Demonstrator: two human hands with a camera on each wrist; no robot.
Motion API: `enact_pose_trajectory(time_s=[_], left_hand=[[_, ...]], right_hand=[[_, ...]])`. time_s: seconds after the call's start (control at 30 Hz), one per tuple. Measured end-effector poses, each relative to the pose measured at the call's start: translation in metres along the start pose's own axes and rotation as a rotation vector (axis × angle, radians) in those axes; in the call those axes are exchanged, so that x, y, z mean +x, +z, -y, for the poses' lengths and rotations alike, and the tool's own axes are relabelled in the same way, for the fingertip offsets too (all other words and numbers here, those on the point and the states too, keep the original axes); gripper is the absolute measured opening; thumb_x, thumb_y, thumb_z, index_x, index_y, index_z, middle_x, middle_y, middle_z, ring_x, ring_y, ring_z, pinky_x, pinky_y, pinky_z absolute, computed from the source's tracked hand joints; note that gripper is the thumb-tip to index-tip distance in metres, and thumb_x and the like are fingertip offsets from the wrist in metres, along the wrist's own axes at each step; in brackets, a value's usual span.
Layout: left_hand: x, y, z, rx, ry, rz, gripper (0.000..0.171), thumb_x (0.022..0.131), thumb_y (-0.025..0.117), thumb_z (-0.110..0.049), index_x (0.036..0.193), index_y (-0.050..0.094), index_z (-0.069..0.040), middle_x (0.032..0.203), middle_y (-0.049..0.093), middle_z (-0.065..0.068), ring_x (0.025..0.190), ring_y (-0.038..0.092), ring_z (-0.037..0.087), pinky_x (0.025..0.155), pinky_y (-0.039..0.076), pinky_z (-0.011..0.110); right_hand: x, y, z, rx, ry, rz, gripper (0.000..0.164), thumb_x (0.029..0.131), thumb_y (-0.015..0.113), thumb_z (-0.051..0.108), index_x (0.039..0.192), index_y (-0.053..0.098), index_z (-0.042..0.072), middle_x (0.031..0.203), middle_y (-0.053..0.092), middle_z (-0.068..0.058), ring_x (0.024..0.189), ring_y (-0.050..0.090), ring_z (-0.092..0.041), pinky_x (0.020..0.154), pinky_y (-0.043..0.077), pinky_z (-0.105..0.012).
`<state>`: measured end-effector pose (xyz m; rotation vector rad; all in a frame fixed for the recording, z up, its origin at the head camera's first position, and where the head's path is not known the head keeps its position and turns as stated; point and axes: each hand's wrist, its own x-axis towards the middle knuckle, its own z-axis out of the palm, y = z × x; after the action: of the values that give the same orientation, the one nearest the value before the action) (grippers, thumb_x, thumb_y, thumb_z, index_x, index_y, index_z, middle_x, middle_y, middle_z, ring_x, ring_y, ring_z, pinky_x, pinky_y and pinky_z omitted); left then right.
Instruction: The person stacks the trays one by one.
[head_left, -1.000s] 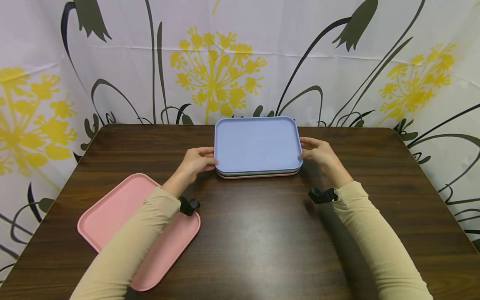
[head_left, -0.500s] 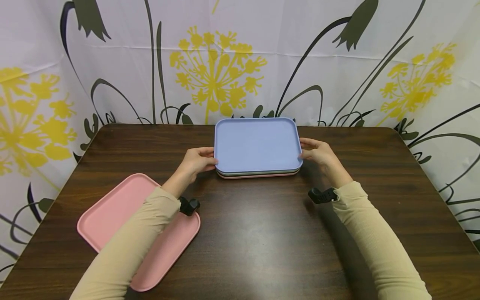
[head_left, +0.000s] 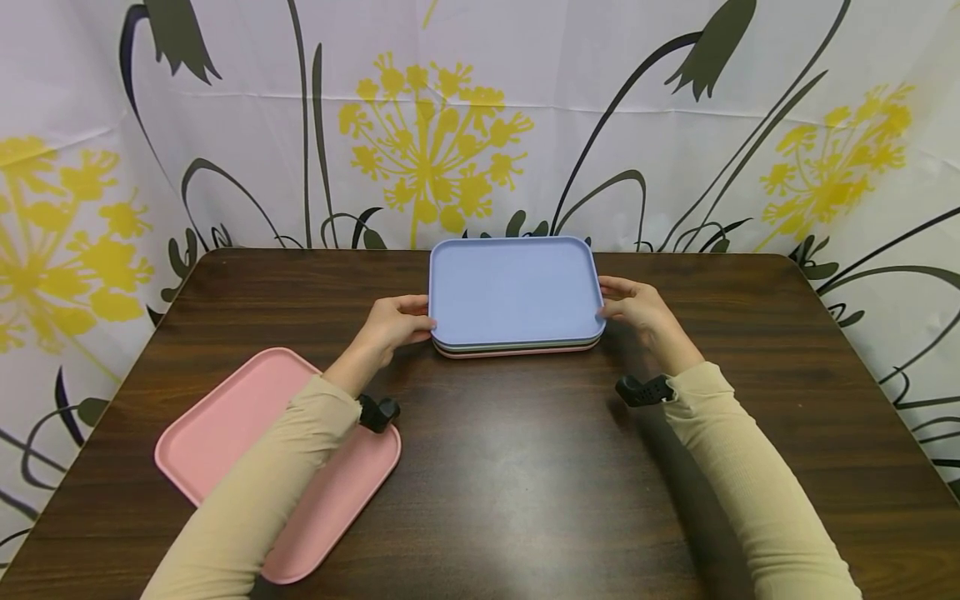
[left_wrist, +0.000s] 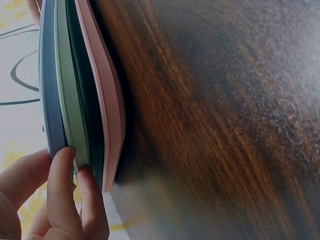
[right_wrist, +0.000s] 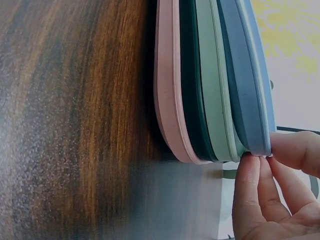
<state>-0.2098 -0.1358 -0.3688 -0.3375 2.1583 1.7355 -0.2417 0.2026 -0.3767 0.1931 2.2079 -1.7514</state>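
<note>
A blue tray [head_left: 517, 292] tops a stack at the table's far side. Beneath it the wrist views show a light green tray [left_wrist: 70, 105], a dark green tray [left_wrist: 90, 115] and a pink tray [left_wrist: 111, 105] at the bottom. My left hand [head_left: 396, 322] pinches the blue tray's left edge; one fingertip also lies against the light green rim. At the opposite edge my right hand [head_left: 633, 307] pinches the blue tray between thumb and fingers. In the right wrist view, a narrow gap shows between the blue rim [right_wrist: 252, 95] and the light green one below.
A larger pink tray [head_left: 232, 408] lies at an angle on the left of the dark wooden table [head_left: 510, 483], partly under my left forearm [head_left: 255, 492]. A flower-patterned curtain [head_left: 480, 125] hangs right behind the table's far edge.
The far edge of the blue tray has sunk very slightly. Both hands keep their places at its two ends.
</note>
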Motion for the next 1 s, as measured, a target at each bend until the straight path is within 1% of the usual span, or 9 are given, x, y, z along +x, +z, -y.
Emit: enact_pose_trajectory(time_s=[0.2, 0.4, 0.57, 0.63, 0.83, 1.0], left_hand=[[-0.0003, 0.0003, -0.0003, 0.007, -0.002, 0.006, 0.054, 0.091, 0.057, 0.002, 0.143, 0.042, -0.001, 0.143, 0.048, 0.019, 0.105, 0.058, 0.014, 0.095, 0.054, 0.025], [-0.0002, 0.0005, -0.0002, 0.011, 0.0, 0.013, 0.053, 0.091, 0.057, 0.002, 0.142, 0.042, -0.001, 0.143, 0.049, 0.019, 0.108, 0.058, 0.015, 0.099, 0.052, 0.03], [0.0003, 0.0001, 0.0007, 0.005, -0.001, 0.023, 0.054, 0.091, 0.056, 0.002, 0.143, 0.04, 0.0, 0.145, 0.047, 0.018, 0.119, 0.055, 0.022, 0.103, 0.049, 0.034], [0.0003, 0.0, 0.0008, 0.004, 0.0, 0.025, 0.054, 0.091, 0.056, 0.002, 0.143, 0.04, 0.0, 0.145, 0.046, 0.018, 0.121, 0.054, 0.023, 0.104, 0.049, 0.034], [0.0008, 0.0006, 0.0011, 0.012, 0.001, 0.025, 0.054, 0.091, 0.056, 0.002, 0.143, 0.04, 0.001, 0.145, 0.046, 0.019, 0.12, 0.054, 0.023, 0.103, 0.05, 0.032], [0.001, 0.0003, 0.0009, 0.016, 0.002, 0.019, 0.054, 0.091, 0.056, 0.002, 0.142, 0.041, 0.001, 0.144, 0.047, 0.019, 0.117, 0.056, 0.021, 0.101, 0.051, 0.031]], right_hand=[[-0.001, 0.0008, 0.0001, 0.003, -0.008, 0.007, 0.066, 0.083, 0.053, -0.015, 0.146, 0.033, -0.003, 0.144, 0.038, -0.023, 0.081, 0.054, 0.009, 0.073, 0.049, -0.007], [-0.0003, 0.0018, -0.0014, 0.006, -0.025, 0.004, 0.066, 0.083, 0.054, -0.015, 0.145, 0.034, -0.005, 0.142, 0.04, -0.024, 0.083, 0.052, 0.006, 0.076, 0.049, -0.008], [0.0003, 0.0014, -0.0019, -0.002, -0.03, 0.002, 0.065, 0.084, 0.054, -0.014, 0.145, 0.034, -0.005, 0.142, 0.04, -0.023, 0.086, 0.051, 0.004, 0.077, 0.05, -0.009], [0.0005, 0.0013, -0.0021, -0.001, -0.027, 0.004, 0.065, 0.084, 0.053, -0.014, 0.145, 0.034, -0.004, 0.142, 0.039, -0.023, 0.087, 0.051, 0.003, 0.076, 0.049, -0.008], [0.0011, 0.001, -0.0025, -0.01, -0.024, 0.017, 0.065, 0.084, 0.052, -0.014, 0.146, 0.032, -0.004, 0.145, 0.037, -0.024, 0.093, 0.05, 0.0, 0.075, 0.047, -0.006], [0.002, 0.0009, -0.0025, -0.027, -0.021, 0.011, 0.064, 0.085, 0.052, -0.013, 0.145, 0.033, -0.004, 0.143, 0.039, -0.023, 0.092, 0.05, 0.0, 0.074, 0.047, -0.007]])
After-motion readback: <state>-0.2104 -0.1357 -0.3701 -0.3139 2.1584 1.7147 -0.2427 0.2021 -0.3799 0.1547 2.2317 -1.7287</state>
